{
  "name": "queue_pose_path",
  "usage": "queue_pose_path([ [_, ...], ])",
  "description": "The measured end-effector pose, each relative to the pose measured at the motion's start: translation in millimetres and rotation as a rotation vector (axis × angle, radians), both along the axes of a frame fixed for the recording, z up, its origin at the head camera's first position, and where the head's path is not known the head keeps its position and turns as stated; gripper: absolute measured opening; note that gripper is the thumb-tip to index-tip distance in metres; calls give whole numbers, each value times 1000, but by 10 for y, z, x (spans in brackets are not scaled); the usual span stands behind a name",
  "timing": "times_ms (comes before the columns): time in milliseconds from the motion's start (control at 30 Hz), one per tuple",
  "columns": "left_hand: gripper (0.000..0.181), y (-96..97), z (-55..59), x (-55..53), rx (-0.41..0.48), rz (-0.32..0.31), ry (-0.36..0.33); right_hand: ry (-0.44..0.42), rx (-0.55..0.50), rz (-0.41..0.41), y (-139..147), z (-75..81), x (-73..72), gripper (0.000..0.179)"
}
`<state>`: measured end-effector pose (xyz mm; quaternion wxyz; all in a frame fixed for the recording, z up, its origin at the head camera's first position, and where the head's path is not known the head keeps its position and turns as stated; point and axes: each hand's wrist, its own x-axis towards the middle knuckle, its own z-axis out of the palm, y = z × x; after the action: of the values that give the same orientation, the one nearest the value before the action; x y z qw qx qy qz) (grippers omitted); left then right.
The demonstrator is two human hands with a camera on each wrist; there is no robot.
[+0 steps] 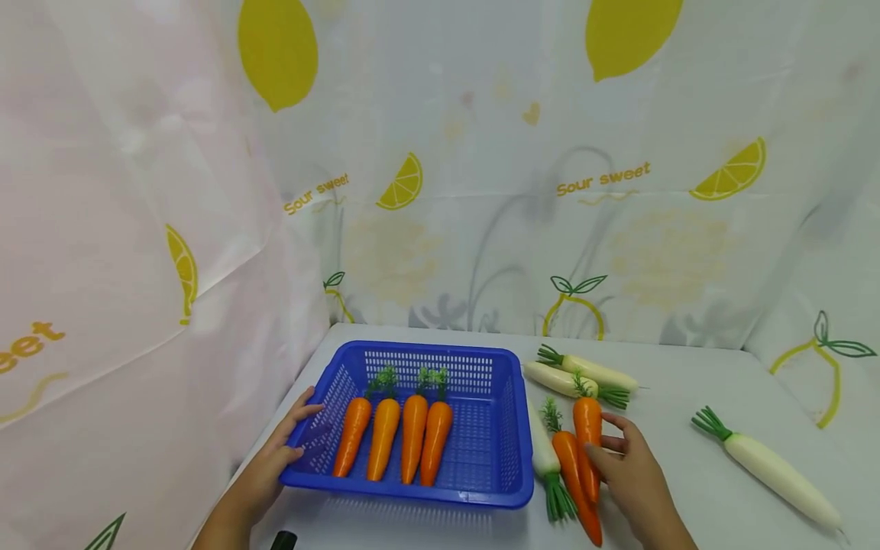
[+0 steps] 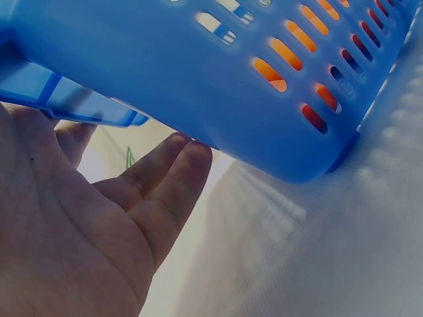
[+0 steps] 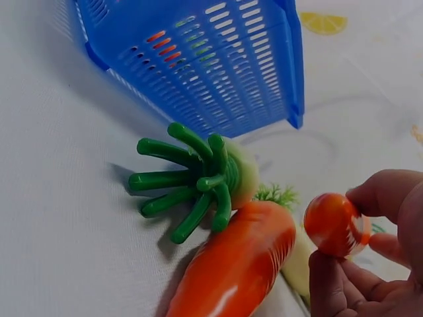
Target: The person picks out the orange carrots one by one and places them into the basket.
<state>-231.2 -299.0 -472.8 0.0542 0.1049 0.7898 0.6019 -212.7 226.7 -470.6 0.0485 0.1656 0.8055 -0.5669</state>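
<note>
My right hand (image 1: 635, 473) pinches an orange carrot (image 1: 587, 431) with a green leafy top; its rounded orange surface (image 3: 334, 224) shows between thumb and fingers in the right wrist view. Below it, another carrot (image 1: 576, 477) lies on the table beside a white radish (image 1: 543, 443) with green stems. A blue perforated basket (image 1: 412, 495) stands left of these, with several carrots (image 1: 385, 439) in a row inside. At the basket's left side, my left hand (image 1: 264, 466) rests thumb and fingertips on the rim; in the left wrist view straight fingers (image 2: 175, 191) touch the basket.
Two white radishes (image 1: 598, 373) lie behind the held carrot, at the basket's right rear corner. Another white radish (image 1: 777, 473) lies far right on the white table (image 1: 681, 458). A lemon-printed curtain (image 1: 481, 153) encloses the back and sides. A dark object (image 1: 284, 541) shows at the front edge.
</note>
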Motion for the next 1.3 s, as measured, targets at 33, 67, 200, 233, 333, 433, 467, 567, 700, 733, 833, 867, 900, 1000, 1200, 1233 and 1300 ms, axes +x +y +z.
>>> queue_pose_path([
  [33, 70, 1, 2, -1, -4, 4, -5, 6, -8, 0, -13, 3, 5, 77],
  [67, 70, 1, 4, -2, -3, 10, -11, 14, -17, 2, -27, 5, 12, 76],
  [200, 70, 2, 9, -6, -11, 17, -16, 41, -56, 10, -91, 16, 29, 74],
  [233, 70, 1, 8, -6, -8, 13, -12, 48, -68, 13, -108, 20, 32, 74],
  [333, 70, -4, 5, -6, -5, 10, -6, 61, -106, 15, -162, 41, 37, 72],
  [433, 70, -10, 2, 0, -5, 13, -13, 73, -124, 16, -210, 67, 45, 71],
  [467, 70, -10, 2, 1, -7, 14, -16, 77, -125, 16, -224, 76, 50, 70],
  [567, 70, -7, 1, 2, -13, 15, -15, 92, -128, 22, -257, 94, 73, 70],
  [700, 70, 0, 8, -2, -16, 17, -14, 108, -162, 38, -290, 114, 109, 70],
  [733, 70, 2, 11, -3, -14, 21, -15, 112, -174, 41, -297, 120, 116, 70],
  [833, 71, 6, 18, -9, -5, 20, -15, 122, -215, 47, -323, 143, 126, 70],
  [867, 71, 8, 21, -11, 0, 20, -14, 125, -221, 49, -333, 152, 128, 70],
  [900, 71, 10, 21, -12, 1, 21, -11, 127, -228, 51, -344, 163, 130, 70],
  [1000, 71, 9, 15, -16, 6, 7, 6, 129, -253, 53, -380, 200, 140, 68],
  [1200, 72, 2, 7, -19, -6, 11, 4, 142, -294, 76, -472, 245, 180, 69],
  [1233, 72, 2, 8, -18, -7, 14, 1, 146, -295, 82, -486, 249, 188, 70],
  [1300, 72, 2, 7, -16, -6, 13, -1, 153, -299, 89, -510, 253, 195, 71],
])
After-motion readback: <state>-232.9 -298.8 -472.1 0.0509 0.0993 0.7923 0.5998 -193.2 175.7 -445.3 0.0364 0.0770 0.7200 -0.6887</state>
